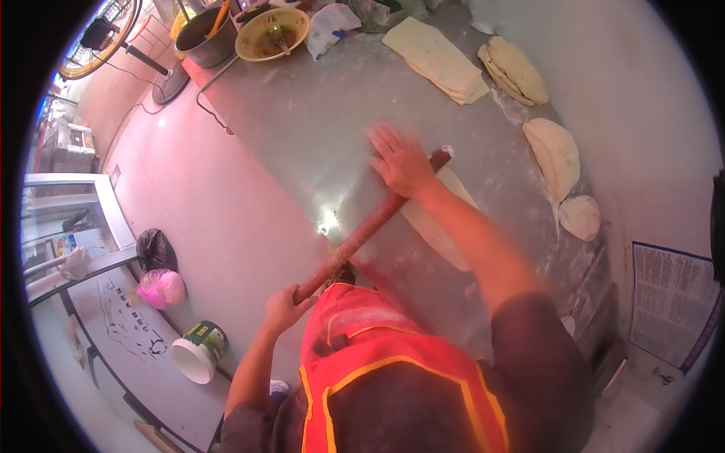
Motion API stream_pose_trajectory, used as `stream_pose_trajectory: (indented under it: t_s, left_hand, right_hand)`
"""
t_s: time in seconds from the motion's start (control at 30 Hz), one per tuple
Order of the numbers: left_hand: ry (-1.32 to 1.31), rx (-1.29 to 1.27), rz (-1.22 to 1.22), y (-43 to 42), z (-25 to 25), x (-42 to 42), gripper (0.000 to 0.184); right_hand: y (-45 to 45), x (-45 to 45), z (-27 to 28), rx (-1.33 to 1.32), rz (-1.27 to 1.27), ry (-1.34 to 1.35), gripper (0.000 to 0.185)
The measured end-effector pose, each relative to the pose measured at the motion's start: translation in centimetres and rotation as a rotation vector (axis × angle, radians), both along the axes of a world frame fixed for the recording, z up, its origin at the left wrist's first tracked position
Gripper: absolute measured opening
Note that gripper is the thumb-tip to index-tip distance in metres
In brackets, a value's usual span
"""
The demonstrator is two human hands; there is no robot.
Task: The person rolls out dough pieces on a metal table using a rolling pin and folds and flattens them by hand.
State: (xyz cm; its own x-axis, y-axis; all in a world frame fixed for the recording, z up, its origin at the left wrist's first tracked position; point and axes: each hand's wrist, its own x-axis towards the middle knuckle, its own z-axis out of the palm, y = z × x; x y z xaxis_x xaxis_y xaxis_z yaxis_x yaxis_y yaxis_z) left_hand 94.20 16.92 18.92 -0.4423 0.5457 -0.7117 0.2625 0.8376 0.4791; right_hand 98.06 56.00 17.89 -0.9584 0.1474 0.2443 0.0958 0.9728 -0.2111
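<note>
My left hand (pixel 284 310) is wrapped round the near end of a long reddish-brown rolling pin (pixel 359 238), just beyond the table's edge. The pin slants up to the right across the table. Fingers stretched out and slightly blurred, my right hand (pixel 400 160) lies over the pin near its far end. A flat strip of dough (pixel 434 226) is on the table under my right forearm, partly hidden by the arm and the pin. Folded dough slabs (pixel 436 62) (pixel 513 72), a thick dough piece (pixel 553 157) and a rounded dough lump (pixel 580 219) line the far and right edges.
The floury grey table (pixel 302 113) has a yellow bowl (pixel 257 47) with a utensil and a dark pot (pixel 205 49) at its far left. A fan stand (pixel 170 83), tied bags (pixel 161 289) and a white-green bucket (pixel 195 361) stand on the left floor. A wall borders the right.
</note>
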Motion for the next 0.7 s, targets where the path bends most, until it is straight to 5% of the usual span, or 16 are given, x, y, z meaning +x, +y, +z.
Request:
stream_pose_trajectory:
  t_s: [0.13, 0.3, 0.4, 0.53, 0.7]
  left_hand:
    - [-0.08, -0.014, -0.054, 0.4, 0.5, 2.9, 0.043]
    - [-0.183, 0.026, -0.074, 0.9, 1.2, 8.0, 0.043]
    - [-0.04, -0.042, -0.137, 1.0, 0.8, 9.8, 0.042]
    - [-0.025, -0.065, -0.101, 1.2, 1.5, 11.8, 0.041]
    - [-0.158, -0.075, -0.177, 2.0, 0.3, 17.0, 0.039]
  right_hand:
    - [-0.2, 8.4, -0.2, 0.014, -0.018, -0.13, 0.052]
    - [-1.3, 21.6, 0.4, -0.046, -0.067, 0.075, 0.041]
    - [-0.3, 15.5, -0.1, -0.138, -0.057, 0.269, 0.027]
    - [-0.7, 17.7, -0.6, -0.086, -0.099, 0.114, 0.045]
    - [-2.7, 36.1, -1.1, -0.195, -0.23, -0.065, 0.055]
